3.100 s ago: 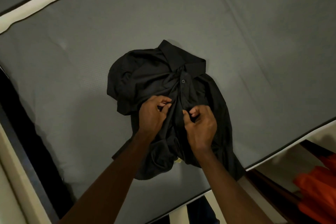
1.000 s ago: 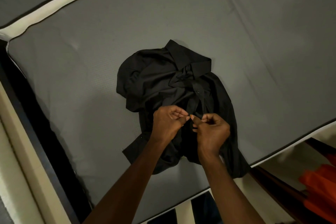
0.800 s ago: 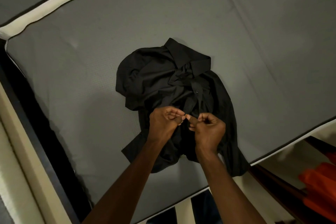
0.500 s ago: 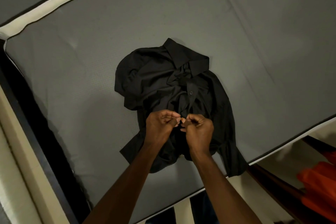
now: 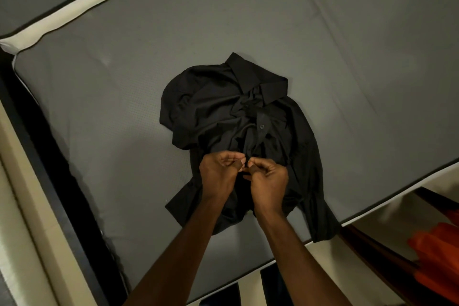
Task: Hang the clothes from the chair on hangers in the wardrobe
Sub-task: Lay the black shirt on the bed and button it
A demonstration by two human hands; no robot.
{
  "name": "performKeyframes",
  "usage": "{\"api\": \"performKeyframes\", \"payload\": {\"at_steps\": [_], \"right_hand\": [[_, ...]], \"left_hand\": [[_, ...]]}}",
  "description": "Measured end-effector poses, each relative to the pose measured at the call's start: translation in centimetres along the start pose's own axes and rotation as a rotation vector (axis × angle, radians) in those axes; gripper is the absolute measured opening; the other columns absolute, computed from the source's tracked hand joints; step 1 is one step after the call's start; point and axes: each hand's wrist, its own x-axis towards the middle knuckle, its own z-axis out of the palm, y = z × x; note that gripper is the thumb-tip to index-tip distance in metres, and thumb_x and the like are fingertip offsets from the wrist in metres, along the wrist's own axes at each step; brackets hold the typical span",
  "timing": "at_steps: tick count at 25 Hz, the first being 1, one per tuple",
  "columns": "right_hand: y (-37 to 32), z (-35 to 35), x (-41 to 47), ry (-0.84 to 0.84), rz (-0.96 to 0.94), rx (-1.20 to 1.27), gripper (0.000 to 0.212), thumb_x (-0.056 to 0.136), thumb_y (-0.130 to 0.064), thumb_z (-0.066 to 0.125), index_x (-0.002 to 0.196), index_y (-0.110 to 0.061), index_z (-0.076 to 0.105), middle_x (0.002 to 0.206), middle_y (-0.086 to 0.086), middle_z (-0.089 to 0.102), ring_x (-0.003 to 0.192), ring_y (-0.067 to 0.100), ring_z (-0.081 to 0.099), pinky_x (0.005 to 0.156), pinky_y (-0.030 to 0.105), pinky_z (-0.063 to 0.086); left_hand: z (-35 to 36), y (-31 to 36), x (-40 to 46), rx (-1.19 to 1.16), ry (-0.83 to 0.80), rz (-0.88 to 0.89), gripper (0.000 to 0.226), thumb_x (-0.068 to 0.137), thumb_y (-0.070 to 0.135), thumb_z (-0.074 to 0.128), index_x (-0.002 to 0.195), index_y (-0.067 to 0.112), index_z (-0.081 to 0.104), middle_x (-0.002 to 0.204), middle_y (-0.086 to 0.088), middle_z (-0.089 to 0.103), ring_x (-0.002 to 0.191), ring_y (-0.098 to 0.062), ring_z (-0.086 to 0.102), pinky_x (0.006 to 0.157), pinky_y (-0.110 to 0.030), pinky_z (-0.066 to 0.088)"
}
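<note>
A cream bed-frame edge [image 5: 27, 206] with a black band beside it runs down the left of the view. Next to it lies a grey fabric mattress [image 5: 124, 131] with cream piping along its far and near edges.

A crumpled black collared button-up shirt [image 5: 223, 112] rests on the mattress near the middle of the view. Its collar points away from the person and slightly right; its long axis runs from the collar down towards the near mattress edge. The front placket faces up, with one dark button visible below the collar. One sleeve end lies at the lower left; the other hangs over the near mattress edge at the lower right.

The left hand [image 5: 218, 176] is over the lower part of the placket, fingers curled, thumb and fingertips pinching the shirt fabric. The right hand [image 5: 269, 182] sits just beside it, fingertips nearly touching those of the left, its grip likewise closed to a pinch on the placket. The pinched point is too dark to make out. The shirt body extends beyond and beneath both hands.

At the far lower right, orange cloth [image 5: 439, 256] shows below the mattress level.
</note>
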Motion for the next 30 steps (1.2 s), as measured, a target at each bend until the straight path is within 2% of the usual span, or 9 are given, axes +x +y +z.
{"api": "performKeyframes", "payload": {"at_steps": [5, 10, 14, 17, 20, 24, 25, 27, 30], "right_hand": [[-1.0, -1.0, 0.5, -0.024, 0.023, 0.036, 0.015, 0.081, 0.006, 0.077, 0.079, -0.009, 0.082, 0.074, 0.004, 0.076, 0.066, 0.025, 0.074, 0.059, 0.035, 0.060], [-0.8, -1.2, 0.8, 0.011, -0.055, -0.106, 0.015, 0.076, 0.005, 0.080, 0.076, -0.010, 0.082, 0.072, -0.002, 0.076, 0.066, 0.014, 0.073, 0.069, 0.041, 0.063], [-0.7, -1.2, 0.8, 0.004, -0.051, -0.115, 0.011, 0.076, -0.003, 0.085, 0.077, -0.014, 0.082, 0.073, -0.006, 0.076, 0.070, 0.010, 0.073, 0.076, 0.038, 0.063], [-0.7, -1.2, 0.9, -0.001, -0.071, -0.112, 0.008, 0.075, -0.008, 0.089, 0.078, -0.012, 0.082, 0.073, -0.004, 0.076, 0.069, 0.011, 0.074, 0.073, 0.037, 0.063], [-0.5, -1.1, 1.1, 0.009, -0.064, -0.125, 0.009, 0.075, -0.004, 0.087, 0.079, -0.010, 0.082, 0.073, -0.004, 0.076, 0.068, 0.011, 0.073, 0.073, 0.035, 0.063], [-0.3, -0.8, 1.2, 0.023, 0.014, -0.075, 0.009, 0.076, -0.004, 0.086, 0.081, -0.010, 0.082, 0.074, -0.002, 0.077, 0.069, 0.015, 0.075, 0.070, 0.038, 0.063], [-0.4, -0.7, 1.3, 0.032, 0.037, -0.056, 0.009, 0.076, -0.004, 0.086, 0.081, -0.010, 0.082, 0.073, -0.001, 0.077, 0.068, 0.017, 0.075, 0.067, 0.038, 0.062], [-0.8, -0.6, 1.6, 0.050, 0.096, -0.008, 0.008, 0.076, -0.002, 0.086, 0.080, -0.007, 0.081, 0.071, 0.001, 0.077, 0.066, 0.019, 0.075, 0.060, 0.035, 0.060], [-1.5, -0.4, 1.8, 0.048, 0.131, 0.036, 0.009, 0.076, 0.000, 0.085, 0.080, -0.006, 0.080, 0.071, 0.002, 0.077, 0.067, 0.021, 0.075, 0.060, 0.034, 0.061]], "left_hand": [[-0.4, -0.3, 0.8, -0.028, -0.108, -0.016, 0.016, 0.091, -0.002, 0.071, 0.094, 0.012, 0.077, 0.086, -0.003, 0.078, 0.082, -0.017, 0.077, 0.076, -0.024, 0.060], [-0.4, -0.1, 1.5, 0.066, -0.185, -0.030, 0.012, 0.088, 0.001, 0.074, 0.100, 0.001, 0.078, 0.089, -0.008, 0.078, 0.084, -0.017, 0.077, 0.081, -0.026, 0.061], [-0.7, -0.8, 2.2, 0.166, -0.305, -0.103, 0.030, 0.080, 0.022, 0.082, 0.105, 0.007, 0.076, 0.079, 0.018, 0.076, 0.079, 0.002, 0.073, 0.076, -0.014, 0.055], [-0.4, -0.7, 2.3, 0.111, -0.229, -0.101, 0.008, 0.087, 0.011, 0.078, 0.092, 0.016, 0.075, 0.079, 0.011, 0.076, 0.078, -0.006, 0.075, 0.075, -0.020, 0.059], [-0.3, -0.8, 1.9, 0.064, -0.205, -0.051, 0.013, 0.088, 0.005, 0.076, 0.089, 0.018, 0.074, 0.084, 0.004, 0.077, 0.081, -0.013, 0.076, 0.077, -0.028, 0.061], [-0.4, -0.9, 2.7, 0.110, -0.288, -0.095, 0.010, 0.095, 0.004, 0.068, 0.103, 0.007, 0.073, 0.095, -0.002, 0.072, 0.075, 0.003, 0.071, 0.083, -0.022, 0.060], [-0.2, -0.9, 2.9, 0.127, -0.289, -0.072, 0.011, 0.094, 0.004, 0.069, 0.103, 0.008, 0.072, 0.094, -0.001, 0.072, 0.073, 0.005, 0.071, 0.078, -0.018, 0.059], [0.0, -0.7, 3.1, 0.088, -0.202, -0.011, 0.011, 0.087, 0.000, 0.076, 0.096, 0.008, 0.075, 0.083, 0.001, 0.075, 0.070, -0.005, 0.073, 0.069, -0.017, 0.058], [0.1, 0.1, 3.1, -0.020, -0.141, -0.027, 0.012, 0.083, -0.001, 0.080, 0.092, 0.006, 0.077, 0.076, -0.004, 0.077, 0.071, -0.017, 0.075, 0.068, -0.026, 0.061]]}}
